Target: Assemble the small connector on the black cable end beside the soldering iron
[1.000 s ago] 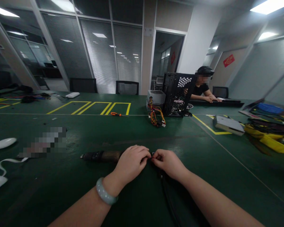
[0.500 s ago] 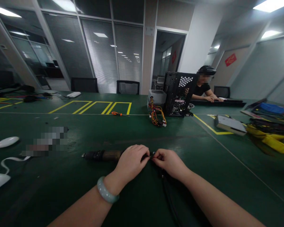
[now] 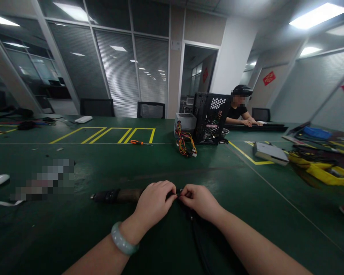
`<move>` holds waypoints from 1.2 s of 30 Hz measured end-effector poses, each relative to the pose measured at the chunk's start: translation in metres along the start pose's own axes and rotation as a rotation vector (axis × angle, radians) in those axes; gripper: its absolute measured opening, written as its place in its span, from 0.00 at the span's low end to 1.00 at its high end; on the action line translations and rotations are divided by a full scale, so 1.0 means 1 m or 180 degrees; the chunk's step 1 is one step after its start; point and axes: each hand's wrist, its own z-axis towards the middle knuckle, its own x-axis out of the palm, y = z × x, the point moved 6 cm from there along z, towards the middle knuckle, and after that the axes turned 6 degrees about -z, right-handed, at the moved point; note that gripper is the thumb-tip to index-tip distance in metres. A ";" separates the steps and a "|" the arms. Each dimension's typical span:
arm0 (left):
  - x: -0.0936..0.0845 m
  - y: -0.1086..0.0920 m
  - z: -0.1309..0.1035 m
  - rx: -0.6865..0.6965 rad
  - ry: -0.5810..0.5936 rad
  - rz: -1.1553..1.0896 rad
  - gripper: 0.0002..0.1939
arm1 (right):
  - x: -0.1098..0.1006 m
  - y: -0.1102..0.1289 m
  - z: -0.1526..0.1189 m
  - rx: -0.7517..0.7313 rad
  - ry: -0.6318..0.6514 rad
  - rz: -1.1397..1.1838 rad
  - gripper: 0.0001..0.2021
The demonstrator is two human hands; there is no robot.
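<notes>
A dark, stick-shaped power screwdriver (image 3: 127, 195) lies on the green table, its metal tip pointing left. My left hand (image 3: 155, 200) rests over its rear end and hides that part, thumb and fingers pinched together. Close against it, my right hand (image 3: 201, 200) is closed too, its fingertips nearly meeting those of the left. Something small and dark shows between the fingertips, too hidden to name. From beneath my right hand a black cable (image 3: 198, 244) runs down toward the table's near edge. Whether the cable joins the screwdriver is hidden by my hands.
Ahead stand a black computer case (image 3: 210, 118) and a grey power supply (image 3: 185, 122) with coloured wires. An orange-handled screwdriver (image 3: 137, 142) lies left of them. At right are a silver flat box (image 3: 271, 152) and a yellow tray (image 3: 329, 173). A person (image 3: 240, 110) sits across the table.
The view has turned slightly right and up, so the things on the table appear further left and lower. Both hands keep their pinch close together at the same spot.
</notes>
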 end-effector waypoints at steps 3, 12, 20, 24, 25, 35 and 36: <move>0.000 0.000 0.000 -0.0012 -0.0003 -0.0040 0.03 | -0.001 0.001 0.000 -0.0036 -0.0021 -0.0024 0.06; 0.001 0.005 0.001 -0.0093 0.0022 -0.0037 0.06 | -0.005 0.007 -0.002 -0.0011 -0.0065 -0.0115 0.05; 0.003 0.007 -0.001 0.0048 -0.0020 -0.0085 0.06 | -0.004 0.005 -0.001 -0.0051 -0.0064 -0.0052 0.05; 0.003 0.007 -0.001 0.0061 0.0001 -0.0099 0.04 | -0.004 0.004 -0.001 -0.0078 -0.0071 -0.0060 0.05; 0.003 0.006 -0.001 0.0058 -0.0002 -0.0098 0.04 | -0.004 0.004 -0.001 -0.0088 -0.0067 -0.0052 0.05; 0.001 0.002 0.000 0.0052 0.0061 -0.0044 0.06 | -0.005 0.004 -0.003 -0.0052 -0.0095 -0.0253 0.06; 0.001 0.002 0.001 0.0049 0.0074 -0.0049 0.06 | -0.005 0.004 -0.003 -0.0061 -0.0109 -0.0263 0.06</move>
